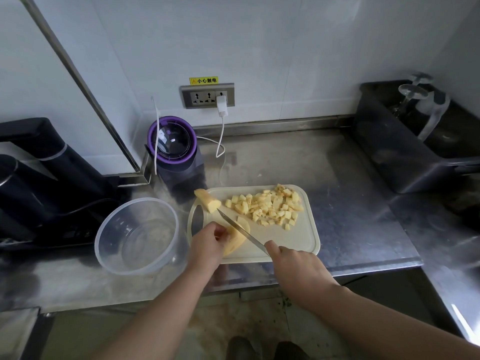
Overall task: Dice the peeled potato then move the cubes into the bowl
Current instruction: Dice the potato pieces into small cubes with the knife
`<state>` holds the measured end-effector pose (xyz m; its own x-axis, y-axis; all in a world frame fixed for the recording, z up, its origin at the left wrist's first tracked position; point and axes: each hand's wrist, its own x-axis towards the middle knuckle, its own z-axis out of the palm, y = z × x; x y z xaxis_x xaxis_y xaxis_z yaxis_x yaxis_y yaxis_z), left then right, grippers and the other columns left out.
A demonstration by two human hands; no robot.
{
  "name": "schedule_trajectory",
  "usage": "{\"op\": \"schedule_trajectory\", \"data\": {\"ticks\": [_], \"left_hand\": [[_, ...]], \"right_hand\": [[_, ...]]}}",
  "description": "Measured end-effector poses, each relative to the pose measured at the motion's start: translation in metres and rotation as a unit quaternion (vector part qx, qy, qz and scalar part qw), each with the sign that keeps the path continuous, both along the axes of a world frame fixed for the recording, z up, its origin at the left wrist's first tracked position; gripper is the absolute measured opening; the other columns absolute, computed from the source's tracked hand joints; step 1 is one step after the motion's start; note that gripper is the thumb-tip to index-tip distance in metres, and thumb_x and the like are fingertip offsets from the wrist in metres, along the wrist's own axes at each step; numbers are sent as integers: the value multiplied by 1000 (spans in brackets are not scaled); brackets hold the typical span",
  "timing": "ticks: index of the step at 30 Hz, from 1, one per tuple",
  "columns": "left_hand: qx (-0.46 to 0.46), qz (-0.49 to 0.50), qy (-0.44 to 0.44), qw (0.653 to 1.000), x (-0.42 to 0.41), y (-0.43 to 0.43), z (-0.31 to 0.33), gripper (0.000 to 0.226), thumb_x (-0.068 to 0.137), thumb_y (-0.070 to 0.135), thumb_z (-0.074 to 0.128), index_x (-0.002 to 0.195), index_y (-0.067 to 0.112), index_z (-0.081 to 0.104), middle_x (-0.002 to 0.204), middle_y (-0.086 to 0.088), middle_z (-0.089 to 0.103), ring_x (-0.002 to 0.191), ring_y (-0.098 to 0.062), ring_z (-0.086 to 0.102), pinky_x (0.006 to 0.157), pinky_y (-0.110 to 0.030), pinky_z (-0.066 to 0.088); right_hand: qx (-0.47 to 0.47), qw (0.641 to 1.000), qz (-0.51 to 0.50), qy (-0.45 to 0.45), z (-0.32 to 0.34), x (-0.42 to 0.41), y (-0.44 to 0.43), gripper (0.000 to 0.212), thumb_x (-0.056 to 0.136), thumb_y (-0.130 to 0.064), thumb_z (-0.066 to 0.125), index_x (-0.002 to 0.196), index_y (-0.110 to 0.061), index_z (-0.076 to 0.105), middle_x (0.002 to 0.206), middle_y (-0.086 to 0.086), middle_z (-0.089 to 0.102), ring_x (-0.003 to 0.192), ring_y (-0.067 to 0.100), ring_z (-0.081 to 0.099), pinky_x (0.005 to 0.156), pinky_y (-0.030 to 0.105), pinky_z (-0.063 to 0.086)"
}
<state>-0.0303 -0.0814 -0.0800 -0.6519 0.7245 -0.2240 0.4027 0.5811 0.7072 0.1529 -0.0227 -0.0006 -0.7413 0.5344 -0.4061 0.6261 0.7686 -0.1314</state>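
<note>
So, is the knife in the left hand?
No, the right hand grips the knife while the left hand holds a potato piece on the cutting board.

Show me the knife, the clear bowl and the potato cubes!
knife (pixel 242 230): head view, middle of the blade.
clear plastic bowl (pixel 140 267): head view, near wall.
potato cubes (pixel 270 205): head view, middle of the pile.

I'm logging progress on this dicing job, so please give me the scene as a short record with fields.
left grip: holds pale yellow peeled potato piece on white plastic cutting board
right grip: holds steel kitchen knife, blade across that piece
diced: pile of small yellow potato cubes, board's far right
uncut: second potato chunk, board's far-left corner
bowl: clear round plastic bowl left of board, no cubes inside
</note>
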Motion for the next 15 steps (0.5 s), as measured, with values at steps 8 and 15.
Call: {"op": "schedule_trajectory", "data": {"ticks": [8, 15], "left_hand": [[3, -5, -3, 1000, -1, 3, 2, 19, 92, 25, 62, 107, 13, 64, 105, 3, 67, 101, -16, 62, 84, -24, 46], [-4, -17, 10, 1000, -1, 3, 1, 13, 93, 24, 62, 103, 16, 64, 98, 6, 65, 97, -15, 61, 81, -26, 47]], "right_hand": [[-13, 1000, -6, 2, -11, -3, -2, 48, 96, -3, 49, 136, -16, 27, 94, 2, 56, 70, 15, 54, 61, 25, 47], [-30, 999, -12, -2, -19, -6, 3, 45, 98, -5, 50, 136, -17, 30, 103, 4, 62, 83, 18, 64, 74, 28, 54]]}}
